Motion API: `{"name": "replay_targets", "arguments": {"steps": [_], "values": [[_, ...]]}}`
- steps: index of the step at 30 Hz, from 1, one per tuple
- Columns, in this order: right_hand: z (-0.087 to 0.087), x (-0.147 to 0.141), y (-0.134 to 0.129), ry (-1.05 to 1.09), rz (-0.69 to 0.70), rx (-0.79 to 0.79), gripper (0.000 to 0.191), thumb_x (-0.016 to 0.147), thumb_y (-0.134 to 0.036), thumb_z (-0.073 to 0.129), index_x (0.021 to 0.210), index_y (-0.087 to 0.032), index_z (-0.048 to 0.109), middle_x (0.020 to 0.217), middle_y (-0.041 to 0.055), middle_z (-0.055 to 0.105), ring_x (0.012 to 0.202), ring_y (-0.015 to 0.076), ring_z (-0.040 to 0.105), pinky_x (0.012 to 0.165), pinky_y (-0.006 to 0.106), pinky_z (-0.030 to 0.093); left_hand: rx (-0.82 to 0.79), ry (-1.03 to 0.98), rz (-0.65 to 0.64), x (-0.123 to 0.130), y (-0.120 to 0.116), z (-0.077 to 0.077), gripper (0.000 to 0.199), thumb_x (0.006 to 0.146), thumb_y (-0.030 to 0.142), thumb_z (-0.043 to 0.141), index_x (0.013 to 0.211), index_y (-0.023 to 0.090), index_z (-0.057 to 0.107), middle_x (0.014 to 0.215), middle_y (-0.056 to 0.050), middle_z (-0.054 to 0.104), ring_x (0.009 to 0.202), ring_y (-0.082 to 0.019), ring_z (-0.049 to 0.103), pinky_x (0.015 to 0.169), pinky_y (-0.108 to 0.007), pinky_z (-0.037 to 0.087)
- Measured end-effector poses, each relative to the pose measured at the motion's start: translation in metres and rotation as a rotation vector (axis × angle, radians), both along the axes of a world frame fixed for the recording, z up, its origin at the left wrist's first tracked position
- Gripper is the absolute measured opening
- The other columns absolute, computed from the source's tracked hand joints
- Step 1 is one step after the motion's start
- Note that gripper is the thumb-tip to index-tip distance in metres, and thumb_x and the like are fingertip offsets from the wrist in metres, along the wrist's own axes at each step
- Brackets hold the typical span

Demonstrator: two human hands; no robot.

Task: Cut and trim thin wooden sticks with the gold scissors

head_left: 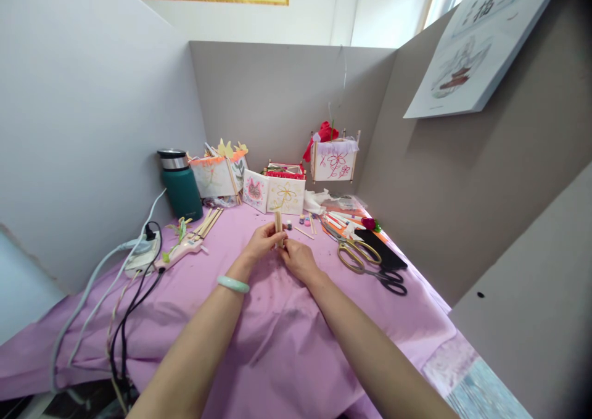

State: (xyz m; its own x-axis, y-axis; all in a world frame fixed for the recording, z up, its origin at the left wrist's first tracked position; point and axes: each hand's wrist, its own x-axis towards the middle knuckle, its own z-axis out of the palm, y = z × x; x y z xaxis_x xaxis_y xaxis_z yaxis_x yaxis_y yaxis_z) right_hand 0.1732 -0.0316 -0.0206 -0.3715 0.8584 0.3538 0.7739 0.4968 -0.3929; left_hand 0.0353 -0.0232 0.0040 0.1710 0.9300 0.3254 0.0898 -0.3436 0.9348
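Both hands meet over the middle of the purple cloth (272, 320). My left hand (263, 239), with a pale green bangle (233, 284) on the wrist, is closed round a small upright bundle of wooden sticks (278, 221). From the right, my right hand (298, 258) pinches the lower part of the same bundle; its fingertips are partly hidden. Just beyond the hands lie small paint pots (302, 219) and a loose thin stick (304, 232).
Gold-handled scissors (358, 255) and black-handled scissors (391, 278) lie right, by a black flat object (383, 249). A glue gun (180, 251), power strip (142, 255), cables and a green bottle (181, 187) stand left. Decorated panels (285, 197) and a hanging box (335, 161) are behind.
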Motion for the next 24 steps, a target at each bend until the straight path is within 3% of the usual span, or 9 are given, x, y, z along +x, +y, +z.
{"name": "replay_targets", "arguments": {"steps": [4, 10, 14, 24], "values": [[0.0016, -0.0003, -0.0021, -0.004, 0.005, 0.017, 0.024, 0.09, -0.037, 0.048, 0.095, -0.02, 0.063, 0.091, 0.0083, 0.069, 0.077, 0.0206, 0.062, 0.063, 0.028, 0.034, -0.007, -0.049, 0.004, 0.002, -0.0024, 0.002, 0.032, 0.068, 0.035, 0.067, 0.091, 0.013, 0.06, 0.075, -0.001, 0.059, 0.066, -0.011, 0.053, 0.058, -0.023, 0.04], [0.0011, -0.0013, -0.0018, -0.013, -0.02, -0.009, 0.022, 0.09, -0.035, 0.048, 0.094, -0.02, 0.064, 0.089, 0.0074, 0.07, 0.077, 0.0197, 0.063, 0.062, 0.027, 0.034, -0.014, 0.011, 0.001, 0.0016, -0.0054, 0.0045, 0.034, 0.074, 0.038, 0.061, 0.095, 0.011, 0.064, 0.071, -0.001, 0.059, 0.051, -0.007, 0.04, 0.048, -0.022, 0.031], [0.0016, -0.0017, -0.0021, -0.043, -0.034, -0.026, 0.025, 0.092, -0.037, 0.046, 0.094, -0.019, 0.063, 0.09, 0.0073, 0.07, 0.081, 0.0191, 0.064, 0.063, 0.025, 0.035, -0.021, 0.007, -0.025, 0.0012, -0.0062, 0.004, 0.033, 0.075, 0.039, 0.06, 0.094, 0.012, 0.065, 0.076, -0.003, 0.062, 0.055, -0.008, 0.044, 0.05, -0.021, 0.032], [0.0014, -0.0009, -0.0024, -0.046, -0.022, -0.018, 0.028, 0.093, -0.04, 0.044, 0.098, -0.019, 0.063, 0.092, 0.0058, 0.071, 0.082, 0.0178, 0.065, 0.064, 0.024, 0.036, -0.06, -0.026, -0.058, 0.0, -0.0045, 0.0001, 0.038, 0.075, 0.045, 0.062, 0.094, 0.012, 0.065, 0.064, 0.002, 0.053, 0.05, -0.007, 0.041, 0.046, -0.021, 0.03]]}}
